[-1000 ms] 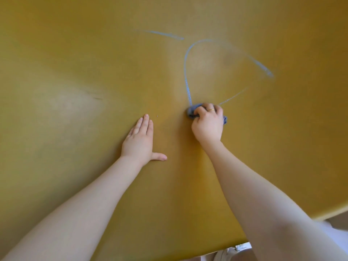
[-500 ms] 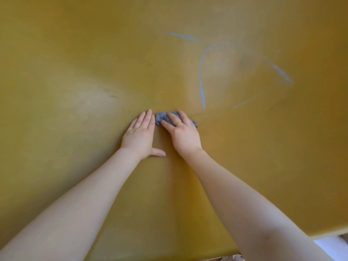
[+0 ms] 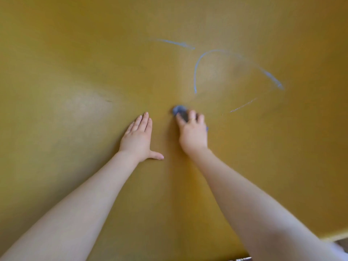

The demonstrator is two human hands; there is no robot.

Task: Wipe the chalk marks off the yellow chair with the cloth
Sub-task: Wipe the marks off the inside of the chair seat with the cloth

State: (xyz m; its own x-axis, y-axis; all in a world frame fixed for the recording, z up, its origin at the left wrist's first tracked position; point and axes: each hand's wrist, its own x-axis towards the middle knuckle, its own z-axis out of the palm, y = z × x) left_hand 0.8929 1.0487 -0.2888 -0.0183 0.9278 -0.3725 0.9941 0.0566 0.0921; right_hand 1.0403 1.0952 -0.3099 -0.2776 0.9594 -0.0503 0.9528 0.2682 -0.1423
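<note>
While the yellow chair (image 3: 75,72) fills almost the whole view as a broad, smooth mustard surface, only a sliver of its pale edge shows at the lower right, with a blurred strip of floor beyond it; nothing more of the room can be made out. Blue chalk marks (image 3: 195,72) remain on the far part of the surface: a short streak at the top, a long curved arc below it that thickens toward its right end, and a thin faint line lower right. A lighter, hazy patch lies inside the arc.

The left hand (image 3: 138,137) lies flat on the chair, palm down, fingers straight and close together, thumb stretched out to the side. Just beside it, apart from it, the right hand (image 3: 193,133) presses a small bunched blue cloth (image 3: 179,110) onto the surface, fingers curled over it, a ring on one finger. The cloth pokes out past the fingertips, below the arc's lower end and not touching it. This hand is blurred.
</note>
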